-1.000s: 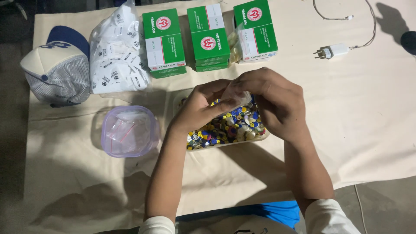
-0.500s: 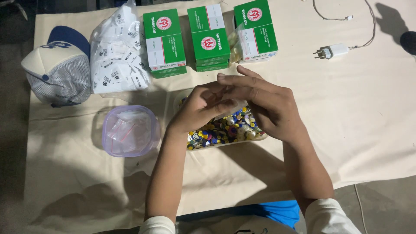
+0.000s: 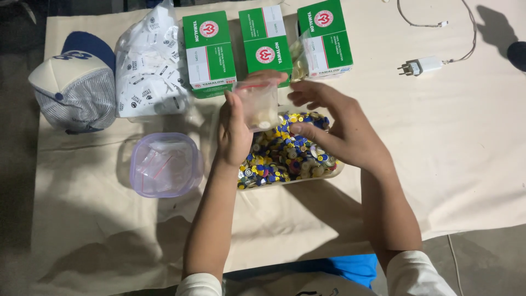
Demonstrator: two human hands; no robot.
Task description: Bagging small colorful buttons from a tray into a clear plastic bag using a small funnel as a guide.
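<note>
Near the middle of the frame the left hand (image 3: pixel 234 131) held a small clear plastic bag (image 3: pixel 258 104) upright, its fingers pinched along the bag's left edge and its thumb behind; a few pale round pieces lay at the bottom of the bag. The right hand (image 3: pixel 334 129) hovered just to the right of the bag with its fingers loosely spread and curled, gripping nothing that could be made out, the fingertips close to the bag's right edge and over the tray (image 3: pixel 334 171). That shallow tray sat just below and behind the hands, heaped with small round caps (image 3: pixel 285 159) in blue, yellow, silver and red. To the lower left of the left hand stood a clear lidded tub with a purple rim (image 3: pixel 164 164), with more small bags inside. Along the top of the frame three green and white boxes (image 3: pixel 208 52) stood side by side, touching or nearly so. Left of them lay a bulging white printed bag (image 3: pixel 148 68), and at the far left a white and blue cap (image 3: pixel 74 85). In the upper right lay a white charger plug (image 3: pixel 419 67) with its thin cable. Everything rested on a beige cloth (image 3: pixel 466 153) that covered the surface
</note>
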